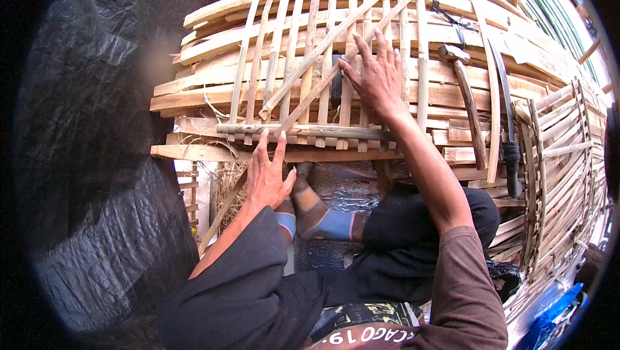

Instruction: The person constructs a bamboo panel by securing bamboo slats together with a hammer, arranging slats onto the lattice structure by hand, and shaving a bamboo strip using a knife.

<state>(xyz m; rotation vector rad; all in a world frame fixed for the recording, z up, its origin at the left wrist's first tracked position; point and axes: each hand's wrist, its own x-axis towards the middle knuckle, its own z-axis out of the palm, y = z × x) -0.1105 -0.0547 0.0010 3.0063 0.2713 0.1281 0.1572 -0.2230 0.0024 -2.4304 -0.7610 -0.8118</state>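
In front of me lies a bamboo lattice point(312, 33) of several upright slats, with a split crosspiece point(323, 131) along its near edge. Two diagonal bamboo strips rest across it; the lower diagonal strip point(316, 89) runs from near left to far right. My left hand point(266, 172) touches that strip's near end and the crosspiece with stretched fingertips. Spread over the strip's upper part, my right hand point(378, 75) has its fingers apart, thumb beside the strip. A dark object point(336, 82) lies under the slats, partly hidden.
Stacked wooden boards point(213, 49) bear the lattice. To the right lie a hammer point(466, 101) and a long blade with a black handle point(511, 162). A stack of slatted bamboo panels point(562, 162) stands farther right. Black plastic sheeting point(103, 156) hangs on the left.
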